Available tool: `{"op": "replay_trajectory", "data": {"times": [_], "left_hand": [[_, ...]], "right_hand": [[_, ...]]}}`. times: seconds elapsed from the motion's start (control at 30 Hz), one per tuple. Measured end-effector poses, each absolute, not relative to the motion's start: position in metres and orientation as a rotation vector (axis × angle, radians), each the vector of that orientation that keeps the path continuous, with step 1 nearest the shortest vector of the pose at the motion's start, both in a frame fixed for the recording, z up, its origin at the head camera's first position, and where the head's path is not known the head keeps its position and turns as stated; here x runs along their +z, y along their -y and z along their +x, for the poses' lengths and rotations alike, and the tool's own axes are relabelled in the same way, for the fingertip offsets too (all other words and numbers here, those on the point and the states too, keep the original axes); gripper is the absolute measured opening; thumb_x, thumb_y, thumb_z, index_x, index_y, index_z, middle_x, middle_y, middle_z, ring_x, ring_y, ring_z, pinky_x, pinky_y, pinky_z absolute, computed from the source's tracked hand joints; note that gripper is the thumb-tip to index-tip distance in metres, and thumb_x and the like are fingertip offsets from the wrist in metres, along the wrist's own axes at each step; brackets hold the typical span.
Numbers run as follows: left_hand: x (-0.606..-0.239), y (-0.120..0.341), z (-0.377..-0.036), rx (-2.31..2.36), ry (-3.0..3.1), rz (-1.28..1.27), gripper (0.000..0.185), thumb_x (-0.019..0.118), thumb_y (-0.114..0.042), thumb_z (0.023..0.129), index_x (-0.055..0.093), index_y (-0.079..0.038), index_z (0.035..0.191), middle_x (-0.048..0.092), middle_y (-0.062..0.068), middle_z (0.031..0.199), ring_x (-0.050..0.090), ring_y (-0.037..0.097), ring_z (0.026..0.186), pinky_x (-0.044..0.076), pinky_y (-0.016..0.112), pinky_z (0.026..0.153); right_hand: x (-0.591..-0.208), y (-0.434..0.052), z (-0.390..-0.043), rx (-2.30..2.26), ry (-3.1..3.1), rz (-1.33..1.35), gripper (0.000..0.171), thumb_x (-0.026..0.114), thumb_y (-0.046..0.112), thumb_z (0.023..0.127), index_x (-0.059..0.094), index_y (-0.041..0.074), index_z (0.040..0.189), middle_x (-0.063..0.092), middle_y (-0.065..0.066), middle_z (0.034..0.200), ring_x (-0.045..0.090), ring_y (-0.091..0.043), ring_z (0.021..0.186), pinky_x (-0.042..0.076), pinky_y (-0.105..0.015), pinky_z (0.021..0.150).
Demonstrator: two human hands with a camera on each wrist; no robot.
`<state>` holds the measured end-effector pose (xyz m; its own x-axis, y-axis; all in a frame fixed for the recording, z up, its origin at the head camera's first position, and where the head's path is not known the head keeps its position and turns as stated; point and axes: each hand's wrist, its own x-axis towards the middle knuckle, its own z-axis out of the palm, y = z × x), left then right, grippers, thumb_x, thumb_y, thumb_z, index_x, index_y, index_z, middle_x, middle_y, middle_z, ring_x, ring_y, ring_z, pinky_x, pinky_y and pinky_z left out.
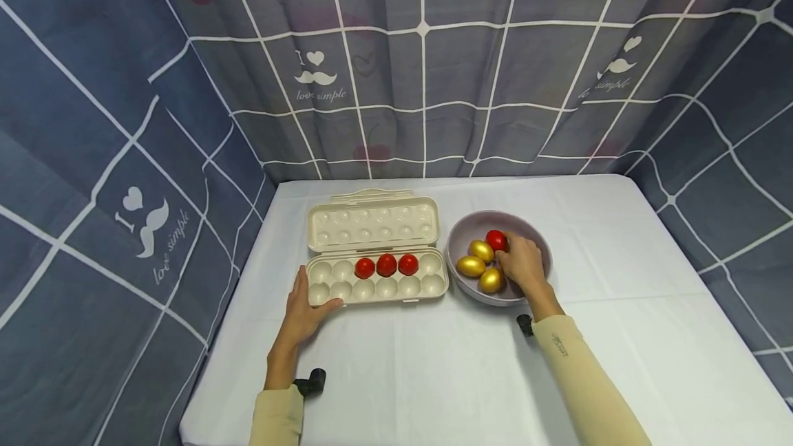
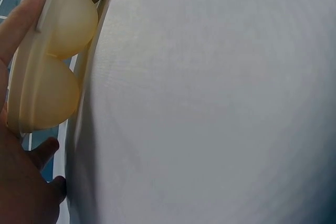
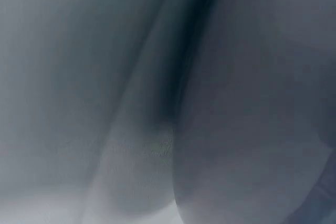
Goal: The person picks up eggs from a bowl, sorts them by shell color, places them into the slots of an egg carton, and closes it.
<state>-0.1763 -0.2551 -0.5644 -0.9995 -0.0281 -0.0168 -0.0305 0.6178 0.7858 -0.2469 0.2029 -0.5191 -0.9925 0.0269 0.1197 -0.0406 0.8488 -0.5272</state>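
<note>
The right hand [image 1: 522,261] reaches down into the bowl [image 1: 461,234] over its near right rim, fingers bent beside a red egg [image 1: 495,239]. Whether they pinch it I cannot tell: the fingertips are partly hidden in the head view, and the right wrist view is blurred and shows no fingers. The red egg lies towards the far side of the bowl, just left of the fingers; it looks nearly round from here, so its long axis cannot be read. The right hand is much the nearer of the two. Three gold eggs [image 1: 471,266] lie in the left and near parts of the bowl.

Just left of the bowl sits the egg carton [image 1: 387,288], long side running left to right, its lid [image 1: 372,223] folded back on the far side. Three red eggs [image 1: 387,265] stand side by side in its far row. At the carton's end away from the bowl, the left hand [image 1: 301,314], thumb spread wide from the fingers, touches the near corner. Beyond the bowl hangs a checked curtain [image 1: 458,74].
</note>
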Motion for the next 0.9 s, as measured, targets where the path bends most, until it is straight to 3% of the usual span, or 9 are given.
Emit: {"op": "replay_trajectory", "data": {"times": [0.2, 0.33, 0.53, 0.8, 0.9], "left_hand": [[-0.562, 0.254, -0.177, 1.354, -2.83, -0.059, 0.125, 0.083, -0.042, 0.079, -0.005, 0.001, 0.156, -0.002, 0.023, 0.162, 0.003, 0.047, 0.146, 0.008, 0.057, 0.116], [-0.56, 0.255, -0.177, 1.35, -2.834, -0.06, 0.124, 0.083, -0.04, 0.079, -0.005, 0.002, 0.155, -0.002, 0.024, 0.162, 0.003, 0.05, 0.144, 0.007, 0.058, 0.116], [-0.561, 0.255, -0.177, 1.354, -2.834, -0.065, 0.123, 0.083, -0.039, 0.079, -0.004, 0.003, 0.155, -0.001, 0.024, 0.162, 0.004, 0.05, 0.144, 0.006, 0.059, 0.115], [-0.562, 0.253, -0.176, 1.326, -2.848, -0.087, 0.124, 0.083, -0.041, 0.079, -0.004, 0.001, 0.156, -0.001, 0.023, 0.162, 0.003, 0.049, 0.145, 0.007, 0.058, 0.116], [-0.563, 0.253, -0.176, 1.324, -2.839, -0.097, 0.124, 0.083, -0.041, 0.079, -0.005, 0.001, 0.156, -0.001, 0.023, 0.163, 0.003, 0.049, 0.145, 0.007, 0.058, 0.116]], "right_hand": [[-0.519, -0.2, -0.252, 0.861, 2.972, 0.027, 0.05, 0.07, 0.016, 0.092, 0.053, -0.007, 0.133, 0.06, -0.03, 0.124, 0.055, -0.049, 0.113, 0.039, -0.059, 0.101], [-0.52, -0.197, -0.256, 0.87, 2.968, 0.09, 0.048, 0.07, 0.022, 0.092, 0.056, -0.005, 0.13, 0.063, -0.027, 0.119, 0.058, -0.046, 0.107, 0.042, -0.056, 0.096], [-0.522, -0.195, -0.261, 0.862, 2.965, 0.131, 0.048, 0.07, 0.019, 0.092, 0.056, -0.007, 0.131, 0.062, -0.028, 0.12, 0.057, -0.046, 0.108, 0.041, -0.057, 0.097], [-0.525, -0.194, -0.261, 0.863, 2.94, 0.115, 0.037, 0.078, 0.021, 0.086, 0.06, -0.005, 0.105, 0.066, -0.023, 0.097, 0.06, -0.041, 0.09, 0.046, -0.052, 0.084], [-0.526, -0.194, -0.26, 0.884, 2.935, 0.127, 0.048, 0.077, 0.021, 0.087, 0.058, -0.007, 0.12, 0.064, -0.028, 0.112, 0.058, -0.045, 0.102, 0.044, -0.055, 0.093]]}}
